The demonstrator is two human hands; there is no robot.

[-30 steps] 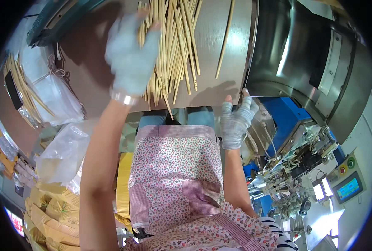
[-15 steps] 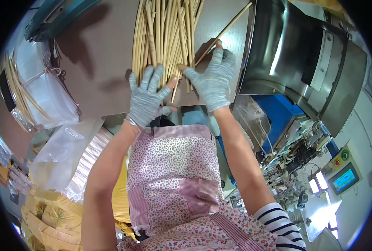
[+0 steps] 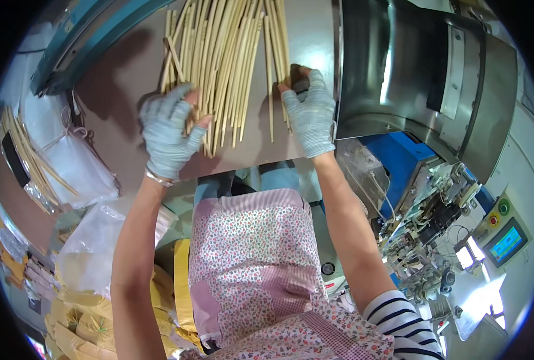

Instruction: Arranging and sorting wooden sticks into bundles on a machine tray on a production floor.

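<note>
Many pale wooden chopsticks [image 3: 225, 66] lie lengthwise on the brown table, their near ends uneven. At the left edge of this pile, my left hand [image 3: 171, 132], in a grey fingertipless glove, has its fingers bent around some chopstick ends, the thumb on their right side. One short stick [image 3: 174, 60] slants across the others toward its index finger. My right hand [image 3: 310, 114], gloved alike, rests at the pile's right edge, thumb and index finger apart. Its thumb tip touches a few chopsticks [image 3: 273, 66] separated from the main pile by a narrow gap.
A curved shiny metal machine part [image 3: 393, 66] borders the table [image 3: 123, 120] on the right. A teal frame [image 3: 93, 42] stands at the far left. Beside the table are plastic-wrapped bundles [image 3: 75, 156] and a machine with a small control screen [image 3: 507, 241].
My left hand has moved left to the pile's edge. The slanted chopstick by my right hand now lies no longer apart at the right, and the pile is spread wider.
</note>
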